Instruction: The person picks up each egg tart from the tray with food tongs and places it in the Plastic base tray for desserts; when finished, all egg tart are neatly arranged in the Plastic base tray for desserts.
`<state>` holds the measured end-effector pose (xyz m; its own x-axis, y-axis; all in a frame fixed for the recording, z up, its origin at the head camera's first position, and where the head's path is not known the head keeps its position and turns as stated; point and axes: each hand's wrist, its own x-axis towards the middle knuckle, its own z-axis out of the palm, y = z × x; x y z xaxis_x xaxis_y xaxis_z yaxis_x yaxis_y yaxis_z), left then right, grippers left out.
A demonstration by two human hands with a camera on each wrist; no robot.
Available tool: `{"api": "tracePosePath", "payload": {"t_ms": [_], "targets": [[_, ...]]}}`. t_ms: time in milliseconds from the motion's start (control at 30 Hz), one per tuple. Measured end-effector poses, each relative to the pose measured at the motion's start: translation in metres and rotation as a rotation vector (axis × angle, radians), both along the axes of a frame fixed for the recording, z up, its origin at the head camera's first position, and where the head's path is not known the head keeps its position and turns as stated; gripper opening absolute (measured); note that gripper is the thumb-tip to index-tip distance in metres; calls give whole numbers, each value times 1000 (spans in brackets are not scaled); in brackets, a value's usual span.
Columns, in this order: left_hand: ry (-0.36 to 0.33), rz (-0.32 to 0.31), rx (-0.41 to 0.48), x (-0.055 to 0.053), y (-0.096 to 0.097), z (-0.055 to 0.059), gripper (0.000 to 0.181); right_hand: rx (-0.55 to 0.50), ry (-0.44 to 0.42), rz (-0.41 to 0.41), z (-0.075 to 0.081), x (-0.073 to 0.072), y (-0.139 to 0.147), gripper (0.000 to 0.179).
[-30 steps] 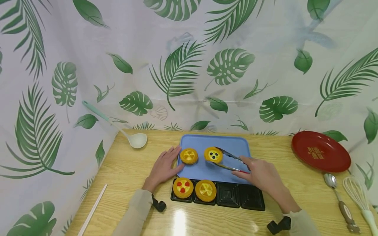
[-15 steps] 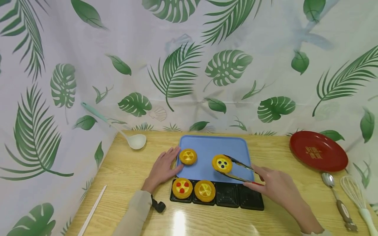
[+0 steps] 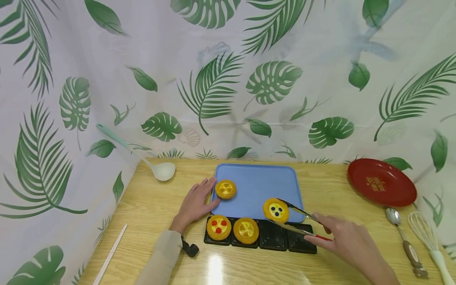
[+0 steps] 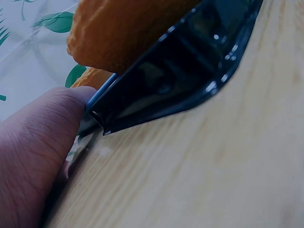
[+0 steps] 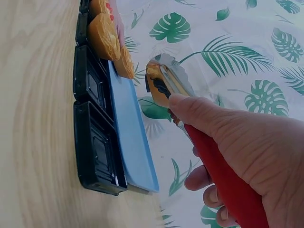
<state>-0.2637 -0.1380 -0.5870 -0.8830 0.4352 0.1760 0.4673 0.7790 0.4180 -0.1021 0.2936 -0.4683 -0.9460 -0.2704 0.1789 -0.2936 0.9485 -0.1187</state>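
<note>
My right hand (image 3: 349, 239) grips red-handled tongs (image 5: 216, 171), whose tips pinch an egg tart with dark blue berries (image 3: 276, 210). In the right wrist view that tart is raised off the blue tray (image 3: 256, 178). In the head view it overlaps the tray's front edge, close over the third compartment of the black four-part tray (image 3: 272, 236). That tray's two left compartments hold a tart with red toppings (image 3: 219, 227) and a tart with yellow wedges (image 3: 246, 231). Another yellow-wedge tart (image 3: 226, 189) lies on the blue tray. My left hand (image 3: 194, 205) rests flat at the blue tray's left edge, fingers extended.
A white ladle (image 3: 164, 171) leans at the back left, with chopsticks (image 3: 111, 253) on the table's left side. To the right are a red oval plate (image 3: 382, 183), a spoon (image 3: 406, 241) and a whisk (image 3: 429, 233). A leaf-print curtain (image 3: 228, 79) stands behind.
My right hand has moved the tongs and the berry tart rightward and towards me, from mid blue tray to its front edge. The left hand has stayed at the tray's edge.
</note>
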Motion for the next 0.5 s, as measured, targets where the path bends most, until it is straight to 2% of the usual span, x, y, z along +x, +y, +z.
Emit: {"api": "tracePosePath", "payload": {"t_ms": [233, 500], "targets": [[-7, 0, -4, 1, 0, -2, 81, -13, -74, 14, -6, 16, 3, 61], [-7, 8, -16, -2, -1, -2, 81, -30, -145, 16, -16, 22, 1, 63]]}}
